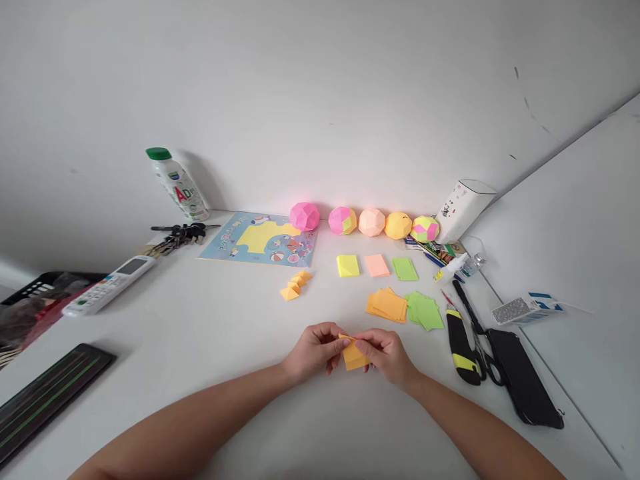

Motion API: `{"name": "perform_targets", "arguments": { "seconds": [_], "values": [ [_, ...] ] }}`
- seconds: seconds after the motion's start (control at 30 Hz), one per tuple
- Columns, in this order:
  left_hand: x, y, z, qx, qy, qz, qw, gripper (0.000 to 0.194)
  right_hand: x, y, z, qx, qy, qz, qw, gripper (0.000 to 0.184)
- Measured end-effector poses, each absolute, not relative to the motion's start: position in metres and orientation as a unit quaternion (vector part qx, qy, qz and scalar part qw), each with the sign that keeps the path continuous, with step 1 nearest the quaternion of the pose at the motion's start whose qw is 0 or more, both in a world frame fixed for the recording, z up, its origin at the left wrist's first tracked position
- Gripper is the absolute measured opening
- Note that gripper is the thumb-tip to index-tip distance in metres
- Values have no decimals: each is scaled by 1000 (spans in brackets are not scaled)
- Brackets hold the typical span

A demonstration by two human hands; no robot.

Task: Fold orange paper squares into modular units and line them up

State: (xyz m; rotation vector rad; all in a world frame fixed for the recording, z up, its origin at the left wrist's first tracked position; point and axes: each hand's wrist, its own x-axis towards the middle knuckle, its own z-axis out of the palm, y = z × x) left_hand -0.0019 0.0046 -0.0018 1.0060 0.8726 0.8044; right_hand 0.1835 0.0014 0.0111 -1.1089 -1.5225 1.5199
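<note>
Between my two hands is an orange paper square [355, 358], creased across and held just above the table. My left hand [319, 349] pinches its upper left corner between thumb and fingers. On the other side my right hand [385, 353] grips the upper right edge, thumb on top. Beyond the hands lie loose orange paper sheets [387, 305] and green paper sheets [425, 311]. Several small folded orange pieces [296, 285] sit in a row to the left. Farther back are a yellow pad [348, 266], a peach pad [377, 265] and a green pad [405, 269].
Faceted paper balls [371, 222] line the wall. A blue printed card [225, 247], a white bottle [180, 187] and a remote control [110, 285] stand or lie leftward. At right are a utility knife [461, 347], scissors [483, 347], a glue bottle [450, 268] and a black case [525, 377].
</note>
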Motion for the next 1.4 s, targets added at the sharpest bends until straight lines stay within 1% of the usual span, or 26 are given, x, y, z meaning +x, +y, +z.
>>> {"name": "perform_targets", "arguments": {
  "seconds": [0.2,0.47,0.8,0.9,1.1,1.23,1.4],
  "values": [
    [0,4,1,442,401,373,710,29,184,2,6,-428,-580,595,356,23],
    [-1,5,8,413,404,374,726,29,183,2,13,-442,-585,584,349,25],
    [-2,6,7,341,400,442,727,23,186,4,8,-471,-557,590,347,31],
    [-2,5,8,383,392,426,720,23,185,4,8,-464,-558,594,346,29],
    [0,1,9,517,433,328,661,22,183,1,8,-431,-596,591,331,23],
    [0,0,10,519,441,328,655,19,183,1,8,-428,-614,585,314,23],
    [-1,2,14,440,459,371,676,18,185,4,10,-434,-584,608,318,24]
  ]
}}
